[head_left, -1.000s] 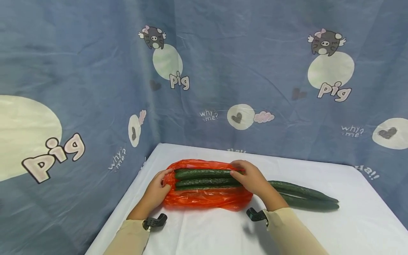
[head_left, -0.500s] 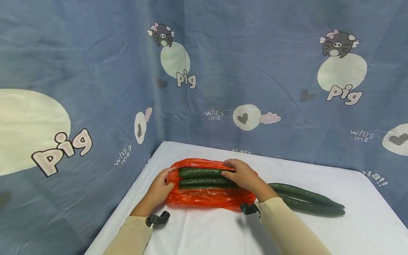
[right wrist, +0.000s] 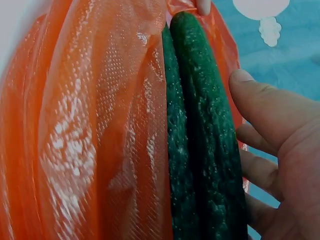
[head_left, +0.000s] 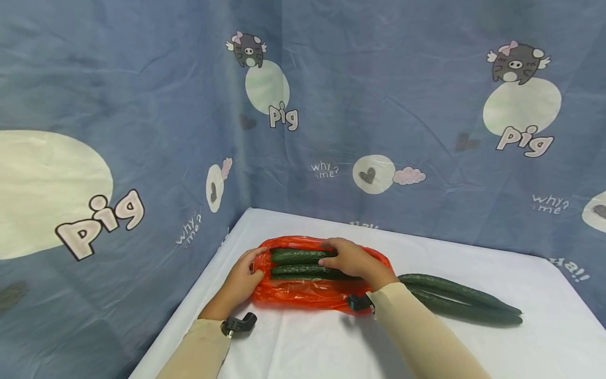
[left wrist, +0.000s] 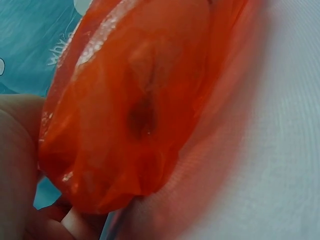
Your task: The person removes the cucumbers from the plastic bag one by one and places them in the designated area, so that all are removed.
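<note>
Right hand [head_left: 352, 258] sits further left along the bagged cucumbers [head_left: 298, 257] than a second ago, thumb and fingers spread wide; can't tell if it's gripping anything. Left hand [head_left: 240, 279] still holds the left end of the red bag [head_left: 303, 296]. It's all on the white counter [head_left: 293, 345], two more cucumbers [head_left: 478, 313] off right, blue pig-print cloth [head_left: 426, 105] behind.

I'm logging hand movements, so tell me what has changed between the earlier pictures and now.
The right hand has moved left along the cucumbers in the red bag, toward the left hand. The head view has turned slightly left too. No new grasp or release is plain to see. Unchanged: the left hand at the bag's left end, the bag itself, and the loose cucumbers on the white table.
</note>
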`<move>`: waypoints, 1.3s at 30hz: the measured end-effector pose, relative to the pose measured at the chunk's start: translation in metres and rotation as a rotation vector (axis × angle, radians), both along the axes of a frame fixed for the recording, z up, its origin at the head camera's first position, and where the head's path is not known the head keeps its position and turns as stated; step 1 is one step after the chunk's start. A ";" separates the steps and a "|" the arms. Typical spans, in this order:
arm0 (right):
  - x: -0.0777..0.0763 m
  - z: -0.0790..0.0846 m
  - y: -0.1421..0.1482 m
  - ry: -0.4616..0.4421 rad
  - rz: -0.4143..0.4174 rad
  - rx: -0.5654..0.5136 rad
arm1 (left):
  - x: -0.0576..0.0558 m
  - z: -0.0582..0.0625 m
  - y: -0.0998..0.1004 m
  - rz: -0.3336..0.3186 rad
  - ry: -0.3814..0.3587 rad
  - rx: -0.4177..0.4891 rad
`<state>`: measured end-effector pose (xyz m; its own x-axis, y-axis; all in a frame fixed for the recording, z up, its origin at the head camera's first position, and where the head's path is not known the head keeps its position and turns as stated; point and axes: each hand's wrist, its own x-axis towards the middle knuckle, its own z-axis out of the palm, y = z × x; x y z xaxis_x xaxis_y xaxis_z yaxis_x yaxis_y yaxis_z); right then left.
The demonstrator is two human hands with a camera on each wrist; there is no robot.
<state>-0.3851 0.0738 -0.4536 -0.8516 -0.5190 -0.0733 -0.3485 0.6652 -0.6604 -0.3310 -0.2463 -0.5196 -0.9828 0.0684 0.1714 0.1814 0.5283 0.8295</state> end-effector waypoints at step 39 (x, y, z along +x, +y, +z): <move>0.013 -0.029 -0.023 0.283 -0.241 0.064 | 0.003 0.002 0.001 0.015 -0.006 0.004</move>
